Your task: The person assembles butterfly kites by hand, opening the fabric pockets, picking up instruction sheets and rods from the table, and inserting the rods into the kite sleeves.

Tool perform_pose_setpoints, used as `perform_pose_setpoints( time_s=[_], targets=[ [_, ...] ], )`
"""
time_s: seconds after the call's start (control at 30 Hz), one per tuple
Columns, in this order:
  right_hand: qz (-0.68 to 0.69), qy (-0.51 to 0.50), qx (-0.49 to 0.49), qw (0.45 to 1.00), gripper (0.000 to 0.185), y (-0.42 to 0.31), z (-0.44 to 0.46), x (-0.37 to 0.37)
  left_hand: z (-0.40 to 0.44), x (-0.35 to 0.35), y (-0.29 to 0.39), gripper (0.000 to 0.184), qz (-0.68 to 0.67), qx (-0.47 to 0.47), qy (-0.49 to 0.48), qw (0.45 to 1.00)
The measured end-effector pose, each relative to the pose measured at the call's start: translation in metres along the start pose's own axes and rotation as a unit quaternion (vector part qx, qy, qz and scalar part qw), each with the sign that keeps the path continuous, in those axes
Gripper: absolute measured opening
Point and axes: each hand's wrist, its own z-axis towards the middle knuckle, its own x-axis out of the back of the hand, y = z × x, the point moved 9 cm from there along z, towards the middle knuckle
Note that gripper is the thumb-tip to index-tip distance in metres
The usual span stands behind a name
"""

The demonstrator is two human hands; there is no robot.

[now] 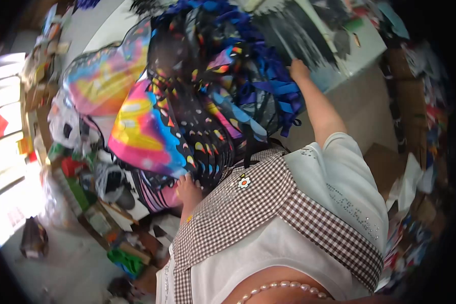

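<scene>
A thick stack of butterfly-wing fabric (137,126), printed pink, yellow, blue and black, lies spread over the table. At its near lower edge is my left hand (188,189), fingers curled onto the fabric. Blue ribbon straps (276,90) bunch along the right side of the stack. My right hand (299,70) is just beyond these straps, over the table's right part, with its fingers closed; what they hold, if anything, is hidden. Black strips (299,33) lie beside it on the tabletop. The middle of the stack is dark and blurred.
The pale tabletop (372,43) ends at a corner on the right. White plastic bags (63,119) and boxes crowd the left side. A green object (125,262) lies among clutter on the floor. Cardboard and mixed scraps (415,96) are piled on the right.
</scene>
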Motion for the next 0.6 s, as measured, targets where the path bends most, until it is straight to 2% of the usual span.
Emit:
perform_pose_setpoints(
  time_s=[0.07, 0.13, 0.2, 0.27, 0.3, 0.37, 0.43, 0.47, 0.53, 0.6],
  targets=[
    [-0.016, 0.005, -0.009, 1.0, 0.035, -0.001, 0.005, -0.005, -0.012, -0.013, -0.015, 0.039, 0.023, 0.041, -0.022, 0.999],
    [-0.027, -0.069, 0.029, 0.997, 0.033, 0.002, 0.018, -0.023, -0.015, -0.01, -0.016, 0.043, 0.016, 0.031, 0.036, 0.999],
    [-0.035, -0.092, 0.044, 0.994, 0.032, 0.0, 0.023, -0.017, -0.013, 0.004, -0.006, 0.044, 0.011, 0.042, 0.063, 0.997],
    [-0.047, -0.117, 0.062, 0.99, 0.031, 0.001, 0.023, -0.023, -0.014, 0.03, 0.018, 0.048, 0.019, -0.001, 0.101, 0.995],
    [-0.045, -0.118, 0.073, 0.989, 0.029, 0.006, 0.029, -0.026, -0.017, 0.026, 0.015, 0.048, 0.018, 0.019, 0.1, 0.995],
    [-0.041, -0.119, 0.098, 0.987, 0.027, 0.003, 0.034, -0.027, -0.019, 0.014, 0.016, 0.044, 0.034, -0.016, 0.086, 0.996],
    [-0.011, -0.068, 0.087, 0.994, 0.024, 0.004, 0.035, -0.005, -0.01, 0.008, 0.007, 0.041, 0.042, -0.029, 0.09, 0.995],
    [-0.01, -0.066, 0.097, 0.993, 0.024, 0.003, 0.038, 0.0, -0.002, -0.001, -0.003, 0.038, 0.041, -0.026, 0.052, 0.997],
    [0.008, 0.002, 0.139, 0.99, 0.02, -0.003, 0.037, 0.024, -0.001, -0.017, -0.017, 0.033, 0.035, -0.024, -0.028, 0.999],
    [0.017, 0.047, 0.166, 0.985, 0.018, -0.015, 0.029, 0.055, -0.005, -0.002, -0.021, 0.029, -0.022, -0.014, 0.015, 1.0]
  ],
)
